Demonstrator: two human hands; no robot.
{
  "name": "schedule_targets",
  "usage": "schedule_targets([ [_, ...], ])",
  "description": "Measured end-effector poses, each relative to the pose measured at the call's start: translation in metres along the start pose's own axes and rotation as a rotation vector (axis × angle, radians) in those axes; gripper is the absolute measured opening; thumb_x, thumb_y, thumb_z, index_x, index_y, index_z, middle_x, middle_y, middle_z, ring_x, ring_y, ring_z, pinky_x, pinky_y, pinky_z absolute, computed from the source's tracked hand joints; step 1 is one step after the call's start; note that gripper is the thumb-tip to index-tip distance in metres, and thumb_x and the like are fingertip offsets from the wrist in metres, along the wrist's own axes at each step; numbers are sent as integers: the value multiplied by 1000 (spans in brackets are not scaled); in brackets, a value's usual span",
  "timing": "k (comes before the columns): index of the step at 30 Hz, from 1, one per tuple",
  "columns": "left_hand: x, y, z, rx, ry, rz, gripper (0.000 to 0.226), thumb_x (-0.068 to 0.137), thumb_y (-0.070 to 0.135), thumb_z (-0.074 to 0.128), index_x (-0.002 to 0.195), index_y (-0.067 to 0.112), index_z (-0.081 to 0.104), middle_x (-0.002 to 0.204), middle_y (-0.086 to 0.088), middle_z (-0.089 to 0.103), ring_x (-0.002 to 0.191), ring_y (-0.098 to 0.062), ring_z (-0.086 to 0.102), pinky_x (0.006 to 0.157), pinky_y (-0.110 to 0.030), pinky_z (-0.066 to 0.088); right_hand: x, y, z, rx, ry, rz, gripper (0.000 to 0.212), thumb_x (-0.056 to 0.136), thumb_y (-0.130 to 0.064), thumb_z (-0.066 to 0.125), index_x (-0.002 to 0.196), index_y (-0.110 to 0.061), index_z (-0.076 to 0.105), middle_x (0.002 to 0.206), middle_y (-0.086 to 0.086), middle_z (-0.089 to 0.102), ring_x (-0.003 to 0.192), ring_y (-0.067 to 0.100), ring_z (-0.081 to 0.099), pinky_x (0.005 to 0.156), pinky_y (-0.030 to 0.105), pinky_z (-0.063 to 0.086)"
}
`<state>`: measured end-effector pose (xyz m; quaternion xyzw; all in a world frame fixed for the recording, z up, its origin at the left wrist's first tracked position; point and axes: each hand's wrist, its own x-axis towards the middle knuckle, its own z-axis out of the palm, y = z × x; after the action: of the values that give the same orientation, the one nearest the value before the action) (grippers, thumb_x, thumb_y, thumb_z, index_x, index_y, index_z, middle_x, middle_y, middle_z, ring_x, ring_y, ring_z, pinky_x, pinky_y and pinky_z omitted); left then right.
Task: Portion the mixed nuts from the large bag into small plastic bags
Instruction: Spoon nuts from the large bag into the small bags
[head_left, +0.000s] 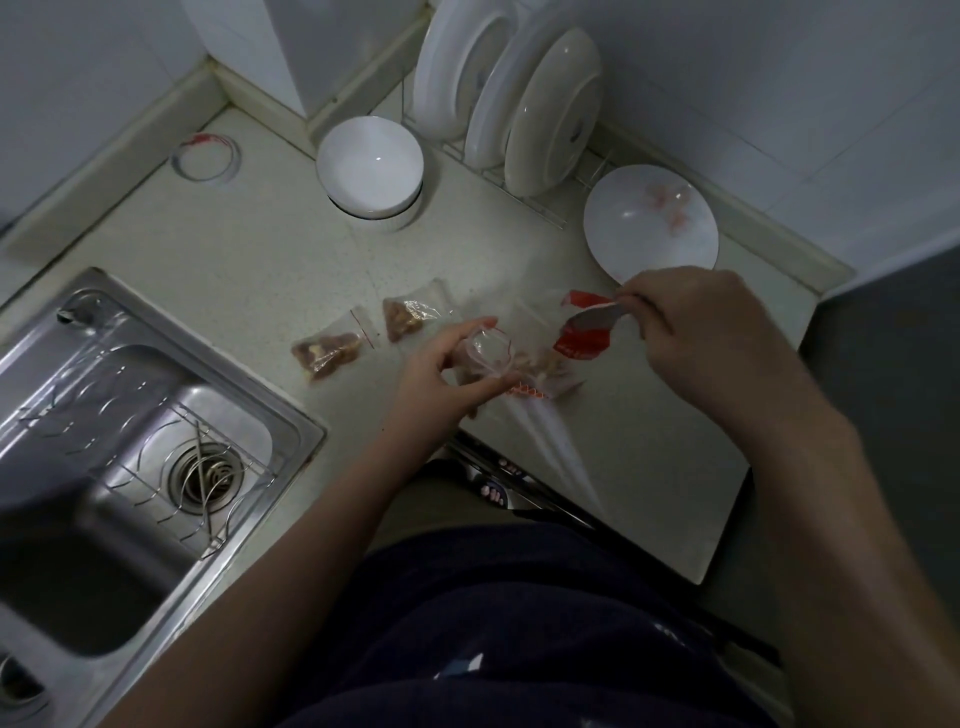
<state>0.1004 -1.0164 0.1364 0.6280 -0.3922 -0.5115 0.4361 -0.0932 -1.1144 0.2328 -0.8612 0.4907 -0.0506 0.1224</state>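
My left hand (447, 369) holds a small clear plastic bag (488, 353) by its open mouth, thumb and fingers curled round the rim. My right hand (696, 332) grips a metal spoon (597, 318) whose bowl points left over the large red and clear bag (582, 343) of mixed nuts lying on the counter. Loose-looking nuts (540, 364) show inside that bag beside the small one. Two filled small bags (327, 353) (408, 318) lie to the left on the counter.
A steel sink (130, 441) with a wire rack fills the left. At the back stand stacked white bowls (370, 169), a dish rack with plates (519, 104), a white plate (652, 223) and a tape roll (207, 156). The counter's front edge (597, 519) runs close below the bags.
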Motion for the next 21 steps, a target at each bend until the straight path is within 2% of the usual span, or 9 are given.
schedule_targets([
  [2, 1, -2, -1, -4, 2, -20, 58, 79, 19, 78, 133, 18, 56, 121, -1, 65, 107, -10, 64, 90, -35, 57, 8, 2, 14, -51, -110, -62, 22, 96, -16, 49, 104, -8, 68, 92, 14, 66, 84, 31, 59, 72, 41, 48],
  [6, 1, -6, -4, -35, 11, -81, 52, 78, 26, 77, 126, 14, 60, 115, -1, 68, 106, -15, 65, 91, -44, 56, 25, 7, 37, -210, -247, -136, 22, 96, -17, 49, 108, -13, 67, 96, 12, 67, 85, 29, 61, 66, 32, 43],
  [9, 1, -10, -6, -16, 33, -80, 47, 77, 29, 78, 119, 16, 61, 109, 4, 69, 97, -6, 66, 86, -35, 59, 37, 9, 50, -362, -304, -122, 18, 91, -14, 52, 102, -12, 66, 89, 12, 63, 78, 29, 61, 61, 30, 44],
  [12, 1, -14, -8, -25, 34, -77, 41, 77, 29, 78, 113, 18, 62, 104, 5, 70, 91, -1, 67, 77, -24, 59, 46, 10, 66, -474, -406, -117, 16, 83, -4, 57, 95, -7, 66, 85, 11, 62, 72, 25, 60, 53, 27, 37],
  [14, 1, -15, -8, -11, 42, -71, 39, 77, 29, 79, 111, 20, 63, 101, 6, 70, 90, -1, 67, 75, -19, 57, 51, 12, 76, -469, -439, -105, 13, 82, -10, 59, 91, -9, 68, 86, 10, 62, 77, 27, 63, 57, 25, 39],
  [15, 1, -16, -9, -5, 45, -70, 38, 77, 29, 79, 110, 20, 63, 101, 6, 70, 90, -2, 67, 75, -19, 57, 53, 13, 82, -440, -454, -87, 12, 81, -16, 60, 88, -10, 68, 83, 10, 61, 77, 28, 63, 59, 25, 41],
  [18, 1, -18, -11, -6, 47, -77, 39, 78, 27, 79, 112, 18, 62, 103, 2, 70, 95, -11, 66, 82, -28, 57, 56, 6, 94, -457, -545, -39, 14, 73, -19, 61, 81, -9, 67, 58, 3, 46, 55, 23, 50, 58, 25, 44],
  [21, 2, -18, -13, -5, 55, -73, 39, 78, 25, 78, 112, 16, 62, 103, -1, 69, 96, -15, 66, 85, -33, 57, 54, 6, 98, -448, -530, -47, 19, 73, -30, 63, 82, -14, 67, 62, 2, 52, 57, 24, 51, 59, 23, 43],
])
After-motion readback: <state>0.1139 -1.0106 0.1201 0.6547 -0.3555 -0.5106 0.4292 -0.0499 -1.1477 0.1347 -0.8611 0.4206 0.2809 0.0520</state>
